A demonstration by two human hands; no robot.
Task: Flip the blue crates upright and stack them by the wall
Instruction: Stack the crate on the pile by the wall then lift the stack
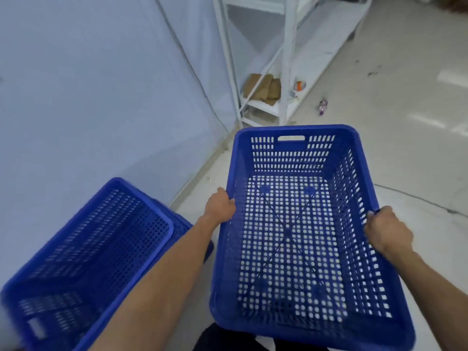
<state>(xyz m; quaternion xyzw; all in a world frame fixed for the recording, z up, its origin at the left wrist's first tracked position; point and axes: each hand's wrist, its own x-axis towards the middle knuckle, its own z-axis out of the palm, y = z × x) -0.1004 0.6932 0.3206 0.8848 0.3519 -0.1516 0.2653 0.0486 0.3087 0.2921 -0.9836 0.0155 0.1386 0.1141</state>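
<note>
Our left grip [220, 206] and right grip [387, 231] each curl tight round a side rim of the crate [291, 158]. It is held open side up, we think so it can drop into the stack [88, 249] by the wall [76, 97] on the left.

Nothing legible anywhere (soft picture). Bare plastic on the held crate [288, 158] and the crate by the wall [101, 236]. Too small to read: orange-and-white object [299, 86] on the shelf [263, 108], purple object [323, 107] on the floor [392, 122].
</note>
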